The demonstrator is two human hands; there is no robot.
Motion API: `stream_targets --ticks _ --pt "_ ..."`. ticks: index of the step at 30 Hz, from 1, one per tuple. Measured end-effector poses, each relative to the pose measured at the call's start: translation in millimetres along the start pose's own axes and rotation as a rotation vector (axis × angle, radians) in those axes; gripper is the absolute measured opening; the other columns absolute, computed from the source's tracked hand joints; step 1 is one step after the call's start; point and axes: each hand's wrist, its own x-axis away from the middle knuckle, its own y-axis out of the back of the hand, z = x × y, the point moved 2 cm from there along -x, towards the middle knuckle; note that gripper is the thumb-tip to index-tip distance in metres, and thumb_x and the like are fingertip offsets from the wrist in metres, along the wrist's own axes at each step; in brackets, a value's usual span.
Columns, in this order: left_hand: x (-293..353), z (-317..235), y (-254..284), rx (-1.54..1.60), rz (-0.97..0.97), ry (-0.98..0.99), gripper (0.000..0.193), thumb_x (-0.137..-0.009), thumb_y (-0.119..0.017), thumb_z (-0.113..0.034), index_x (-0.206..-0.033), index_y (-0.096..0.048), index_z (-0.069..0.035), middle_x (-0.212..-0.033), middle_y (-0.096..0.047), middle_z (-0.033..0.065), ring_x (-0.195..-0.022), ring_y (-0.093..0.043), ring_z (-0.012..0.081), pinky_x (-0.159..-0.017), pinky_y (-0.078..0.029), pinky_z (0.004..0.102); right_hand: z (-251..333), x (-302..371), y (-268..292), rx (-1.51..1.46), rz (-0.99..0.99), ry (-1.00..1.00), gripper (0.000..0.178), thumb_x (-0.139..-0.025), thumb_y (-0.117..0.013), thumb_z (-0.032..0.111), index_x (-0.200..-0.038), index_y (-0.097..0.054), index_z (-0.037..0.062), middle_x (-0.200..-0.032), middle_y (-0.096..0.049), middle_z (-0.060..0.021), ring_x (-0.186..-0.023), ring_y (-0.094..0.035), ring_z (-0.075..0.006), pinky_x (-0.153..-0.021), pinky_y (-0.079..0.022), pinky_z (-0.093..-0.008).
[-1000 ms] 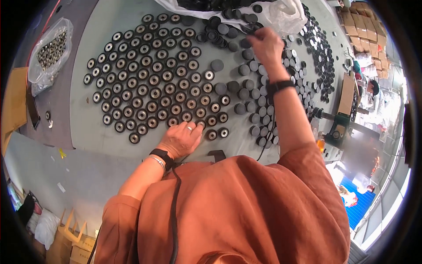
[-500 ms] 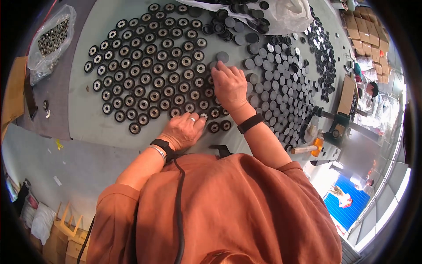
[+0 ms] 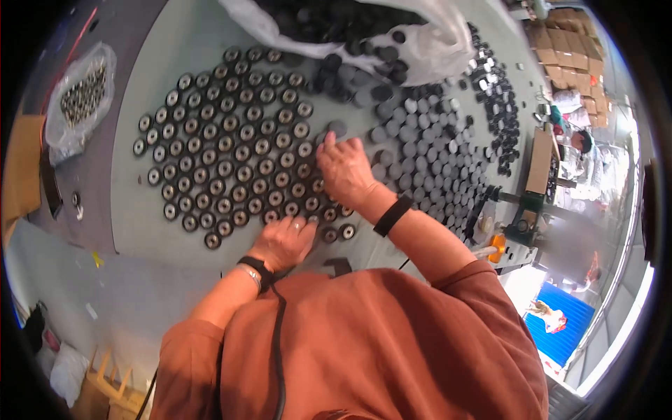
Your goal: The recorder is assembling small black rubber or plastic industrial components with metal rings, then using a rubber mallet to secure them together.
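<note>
Rows of black wheels (image 3: 225, 169) with metal bearing centres lie flat on the grey-green table (image 3: 133, 217). At their near edge my left hand (image 3: 280, 243) is closed, with a small shiny metal piece (image 3: 313, 220) at its thumb and finger tips; it looks like a bearing. My right hand (image 3: 346, 171) reaches over the right edge of the rows, fingers curled down, and hides some wheels. What lies under its fingertips is hidden. Just beyond them is a dark grey disc (image 3: 337, 128). Several plain grey discs (image 3: 423, 143) are spread to the right of that hand.
A clear plastic bag (image 3: 444, 52) of black discs lies open at the back. At left is a bag of small metal parts (image 3: 84, 98). A hammer with an orange head (image 3: 497, 248) and a green metal tool (image 3: 525, 227) are at right. Cartons (image 3: 570, 56) are stacked farther off.
The view has tilted, so table and hands sit lower and more of the back bag shows. Against the wheels, both hands have stayed in nearly the same places.
</note>
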Motion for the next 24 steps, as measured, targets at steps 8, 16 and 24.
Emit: stream_targets --ticks 8,16,24 --pt "-1.2 -2.7 4.8 0.0 0.0 0.014 0.024 -0.071 -0.064 -0.021 -0.092 -0.059 -0.011 -0.072 -0.052 0.0018 -0.064 -0.056 0.0176 -0.051 -0.044 0.0282 -33.1 23.9 20.7 0.04 0.039 -0.197 0.04 -0.066 -0.056 0.013 -0.105 -0.058 0.0056 -0.117 -0.054 -0.0079 -0.104 -0.047 -0.0212 -0.086 -0.034 -0.0432" --pt "-4.5 -2.8 4.6 -0.004 0.016 0.021 0.023 -0.071 -0.064 -0.021 -0.091 -0.058 -0.012 -0.072 -0.052 0.0011 -0.065 -0.056 0.017 -0.052 -0.044 0.0279 -166.7 -22.3 28.2 -0.068 -0.417 -0.506 0.02 -0.08 -0.057 0.023 -0.078 -0.065 0.0053 -0.074 -0.062 -0.0151 -0.072 -0.059 -0.0345 -0.067 -0.047 -0.0428" --pt "-3.9 -1.8 4.1 0.005 0.017 0.031 0.025 -0.07 -0.065 -0.021 -0.091 -0.057 -0.012 -0.072 -0.052 0.0003 -0.064 -0.055 0.016 -0.051 -0.043 0.0277 -226.7 -53.9 -2.6 -0.212 -0.165 -0.497 0.016 -0.076 -0.057 0.02 -0.08 -0.067 0.0089 -0.075 -0.063 -0.0152 -0.073 -0.061 -0.0332 -0.069 -0.049 -0.0398"
